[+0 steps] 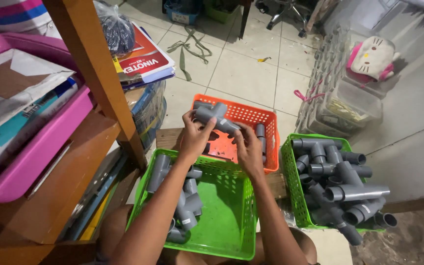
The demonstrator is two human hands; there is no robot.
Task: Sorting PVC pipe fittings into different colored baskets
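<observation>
Both hands, left (192, 137) and right (249, 149), grip grey pipe fitting (215, 119) over orange basket (251, 114); tiled floor (244, 73).

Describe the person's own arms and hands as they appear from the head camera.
Both forearms are bare, with no sleeves in view. The left hand and right hand wear no gloves, and no ring, watch or bracelet shows. No markings or bandages are visible on either arm.

The near green basket (231, 216) is bare across its middle and right, with grey pipe pieces (185, 206) heaped only along its left wall. The orange basket (251, 118) is mostly open. The right green basket (290, 176) is filled with pipes. A wooden post (99, 73) blocks the left side.
</observation>
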